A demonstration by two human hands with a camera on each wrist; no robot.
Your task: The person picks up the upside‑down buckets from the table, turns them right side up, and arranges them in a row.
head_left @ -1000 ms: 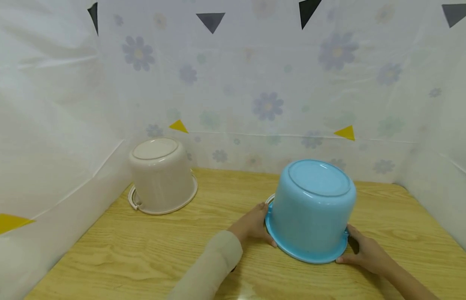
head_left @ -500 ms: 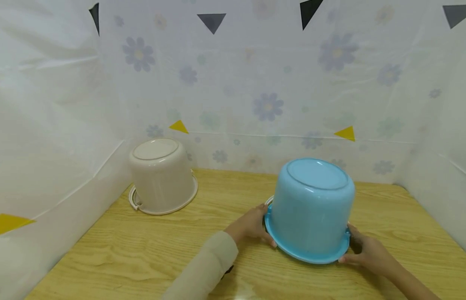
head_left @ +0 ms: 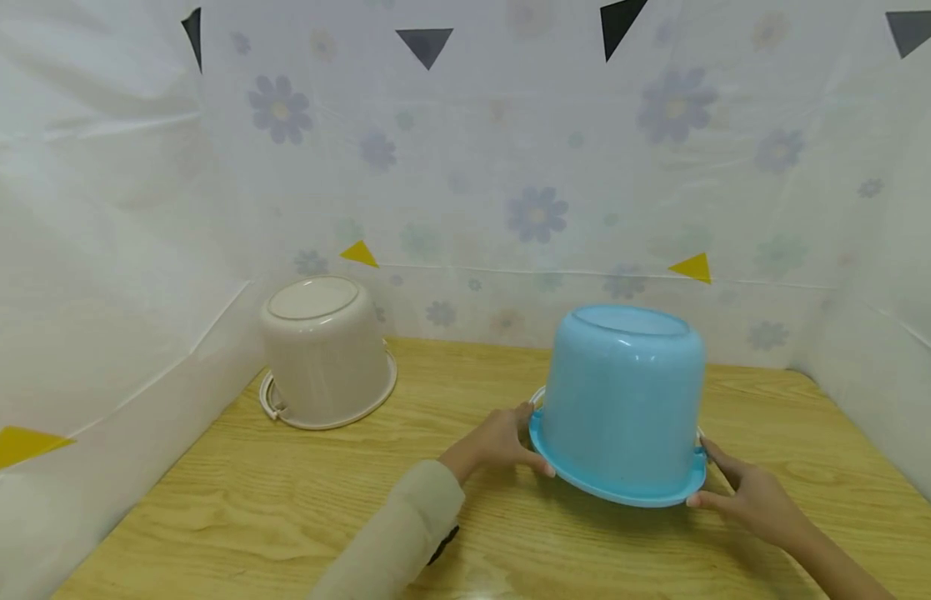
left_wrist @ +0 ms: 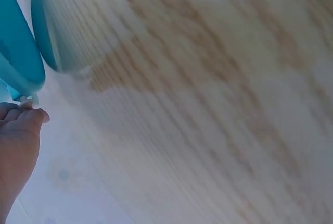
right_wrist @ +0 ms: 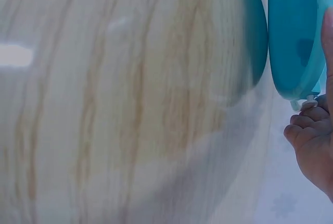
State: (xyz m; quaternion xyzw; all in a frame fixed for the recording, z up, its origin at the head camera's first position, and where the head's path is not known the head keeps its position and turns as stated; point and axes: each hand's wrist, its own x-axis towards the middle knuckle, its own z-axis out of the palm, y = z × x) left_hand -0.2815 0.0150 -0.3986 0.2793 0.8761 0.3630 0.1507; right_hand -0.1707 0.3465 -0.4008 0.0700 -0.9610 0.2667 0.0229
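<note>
A light-blue plastic bucket point(head_left: 626, 400) is upside down in the head view, right of the middle. My left hand point(head_left: 498, 440) grips its rim at the left, thumb in front, fingers by the white handle point(head_left: 538, 396). On the opposite side my right hand point(head_left: 753, 502) holds the rim the same way. The near rim is raised, with shadow under it. Both wrist views look in low over the tabletop, where the bucket's rim point(left_wrist: 21, 47) stands close over its own reflection. In the right wrist view, curled fingers point(right_wrist: 307, 130) sit at the handle joint.
A beige bucket point(head_left: 326, 358), also upside down, stands at the back left of the wood-grain table point(head_left: 270, 508), its handle lying round the rim. White sheeting point(head_left: 465, 167) with flower prints encloses the back and sides. A dark strap point(head_left: 442, 546) shows under the left sleeve.
The blue bucket's near rim has risen and its bottom has tipped away to the back. Both hands have kept their grip and moved with it. The beige bucket has stayed put.
</note>
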